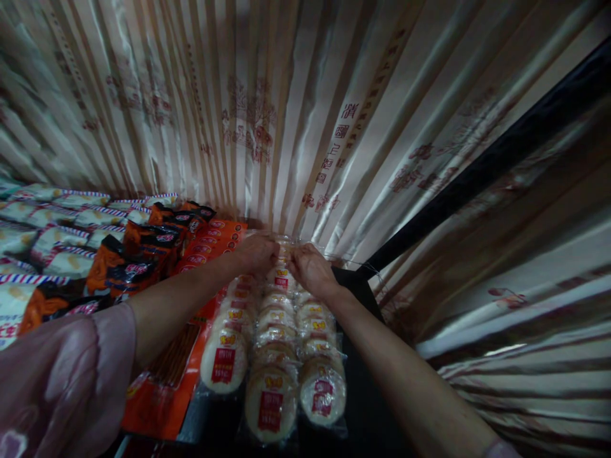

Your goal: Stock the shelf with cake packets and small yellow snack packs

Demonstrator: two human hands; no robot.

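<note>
Three overlapping rows of round, pale rice crackers in clear wrappers with red and yellow labels run away from me: a left row (223, 362), a middle row (271, 407) and a right row (323, 391). Both of my hands are at the far end of the middle row, close together. My left hand (259, 252) has its fingers curled in a pinch over a wrapped cracker. From the other side, my right hand (311, 268) pinches with bent fingers at the wrapper's edge. Dim light and the fingers themselves partly hide what they grip.
Left of the crackers lie flat orange packets (160, 407) with brown sticks inside. Beyond them are orange-and-black bags (114, 267) and several white striped bags (60, 245). A pleated, printed curtain (267, 127) hangs behind the black table (358, 299). A dark bar (482, 165) slants at right.
</note>
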